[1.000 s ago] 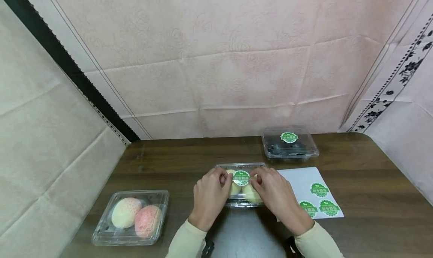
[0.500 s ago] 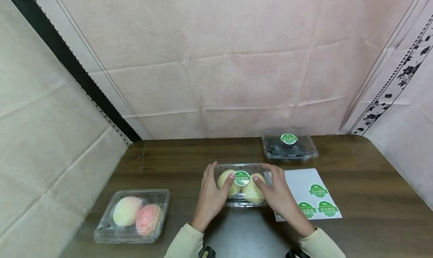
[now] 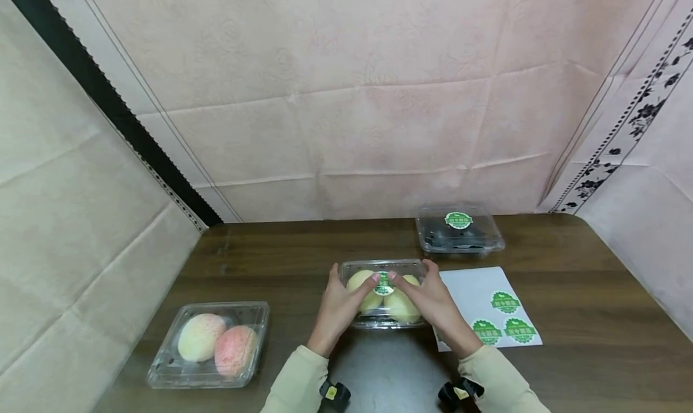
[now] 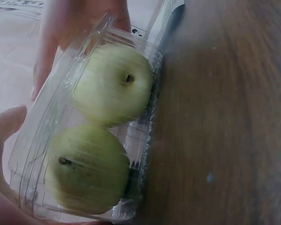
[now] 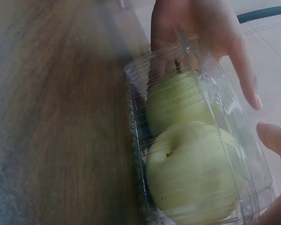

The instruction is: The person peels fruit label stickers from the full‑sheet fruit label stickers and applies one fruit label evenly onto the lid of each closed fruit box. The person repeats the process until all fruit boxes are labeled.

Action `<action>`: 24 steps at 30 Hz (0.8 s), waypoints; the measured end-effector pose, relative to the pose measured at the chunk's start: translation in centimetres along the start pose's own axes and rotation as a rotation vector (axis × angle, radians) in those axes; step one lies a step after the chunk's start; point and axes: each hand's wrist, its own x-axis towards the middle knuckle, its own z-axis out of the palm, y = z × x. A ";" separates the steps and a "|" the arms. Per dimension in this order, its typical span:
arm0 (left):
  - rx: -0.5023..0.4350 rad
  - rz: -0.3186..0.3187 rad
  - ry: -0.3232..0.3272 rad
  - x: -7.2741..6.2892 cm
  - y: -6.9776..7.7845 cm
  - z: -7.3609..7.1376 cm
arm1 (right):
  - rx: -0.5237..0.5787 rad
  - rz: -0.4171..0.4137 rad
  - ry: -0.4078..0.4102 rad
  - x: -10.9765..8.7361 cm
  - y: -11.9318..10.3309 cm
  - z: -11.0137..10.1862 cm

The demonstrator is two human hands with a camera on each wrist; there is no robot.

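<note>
A clear plastic clamshell box [image 3: 381,324] stands at the middle of the table with two pale green, round fruits [image 4: 112,84] inside, their short stems showing. On its lid lies a round green-and-white sticker [image 3: 384,285]. My left hand [image 3: 340,308] holds the box's left side, its thumb on the sticker's left edge. From the right, my right hand [image 3: 433,302] holds the opposite side, its thumb meeting the sticker's upper right. Through the box wall in the right wrist view, the fruits [image 5: 192,173] sit side by side. The thumbs partly cover the sticker.
To the right lies a white sheet [image 3: 467,281] bearing several green stickers [image 3: 505,302]. Behind it stands a clear box [image 3: 459,240] with dark contents and a green sticker. At left, another clear box [image 3: 197,382] holds one cream and one pink round item. Cloth hangs behind the table.
Both hands let go of the sticker's edges, which they pinched a second ago. They spread to the box's sides, and the thumbs then moved inward onto the sticker.
</note>
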 end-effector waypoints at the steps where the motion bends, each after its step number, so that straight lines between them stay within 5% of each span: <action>1: 0.013 -0.004 0.003 0.0 0.0 0.1 | -0.003 0.000 0.002 0.0 0.0 0.1; 7: 0.141 -0.014 0.085 0.0 0.3 0.7 | -0.049 -0.037 0.077 0.3 0.2 0.9; 13: 0.162 -0.004 0.143 -0.3 0.1 0.9 | -0.073 -0.049 0.142 0.1 0.6 1.3; 19: 0.017 0.007 0.162 -0.2 -0.4 0.6 | 0.029 -0.061 0.109 0.0 0.9 0.8; 24: -0.128 0.017 0.087 0.3 -0.6 -0.2 | -0.038 -0.100 0.058 0.0 1.4 -1.1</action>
